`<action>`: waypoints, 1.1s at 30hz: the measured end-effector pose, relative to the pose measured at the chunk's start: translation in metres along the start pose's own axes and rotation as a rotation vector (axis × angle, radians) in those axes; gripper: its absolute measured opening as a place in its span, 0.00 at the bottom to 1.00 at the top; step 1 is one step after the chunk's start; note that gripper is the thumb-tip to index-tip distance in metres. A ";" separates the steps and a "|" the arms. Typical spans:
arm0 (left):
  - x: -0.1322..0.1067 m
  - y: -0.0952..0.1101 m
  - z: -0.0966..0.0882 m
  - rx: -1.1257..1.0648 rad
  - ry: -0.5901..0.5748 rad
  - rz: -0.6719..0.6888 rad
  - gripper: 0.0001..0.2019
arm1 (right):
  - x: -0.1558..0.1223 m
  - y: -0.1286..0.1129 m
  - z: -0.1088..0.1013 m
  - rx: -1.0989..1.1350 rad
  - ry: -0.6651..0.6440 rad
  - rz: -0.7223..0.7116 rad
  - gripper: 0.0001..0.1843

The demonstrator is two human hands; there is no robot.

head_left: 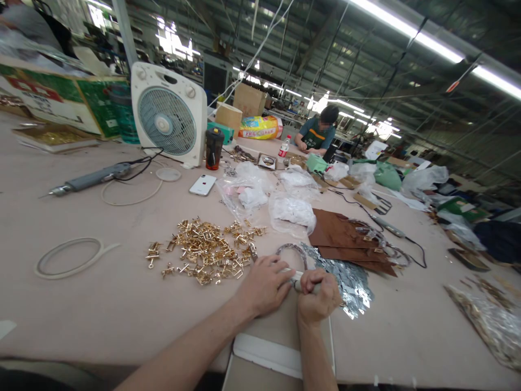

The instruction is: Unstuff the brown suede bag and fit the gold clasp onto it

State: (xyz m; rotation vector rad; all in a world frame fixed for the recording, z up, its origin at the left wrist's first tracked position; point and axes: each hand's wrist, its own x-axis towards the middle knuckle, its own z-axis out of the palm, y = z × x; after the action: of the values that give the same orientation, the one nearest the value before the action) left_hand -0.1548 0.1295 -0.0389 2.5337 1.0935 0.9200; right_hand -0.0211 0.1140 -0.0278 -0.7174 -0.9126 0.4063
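My right hand (319, 297) is closed in a fist around a tool with a pale, rod-like handle (299, 283), pointing left. Against its tip end rest the curled fingers of my left hand (265, 285), pressed onto something mostly hidden beneath them. A dark strap end with a metal fitting (253, 251) sticks out beyond the left hand. Just past both hands curves a plastic-wrapped bag handle (293, 250). Under my wrists lies a beige board (274, 326) with a white strip across it. Gold-coloured metal fittings (209, 247) are heaped left of my hands, flat silver metal plates (350, 285) to the right.
Brown panels (337, 239) lie at right behind the plates. Clear plastic bags (291, 212), a phone (202, 185), a dark bottle (214, 148) and a fan (169, 117) stand farther back. A tape roll (69, 258) and a corded grey tool (87, 178) are at left. Another person (317, 133) sits opposite.
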 end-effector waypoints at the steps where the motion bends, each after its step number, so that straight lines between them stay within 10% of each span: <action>1: 0.000 0.000 0.000 -0.001 -0.002 0.001 0.14 | 0.000 0.001 0.001 -0.015 -0.015 -0.004 0.19; 13: 0.002 -0.001 0.001 -0.021 0.007 -0.005 0.10 | 0.009 0.020 0.002 -0.218 -0.141 0.010 0.24; 23: -0.005 -0.002 -0.002 -0.001 0.043 -0.004 0.15 | 0.029 0.005 0.004 0.033 0.099 0.112 0.20; 33: -0.005 -0.005 -0.004 0.012 0.025 -0.002 0.15 | 0.026 0.013 0.016 -0.098 -0.109 0.220 0.21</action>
State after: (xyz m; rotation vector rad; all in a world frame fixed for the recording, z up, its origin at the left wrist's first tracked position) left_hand -0.1624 0.1289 -0.0406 2.5367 1.1120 0.9501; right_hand -0.0200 0.1447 -0.0160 -0.8966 -0.9643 0.6032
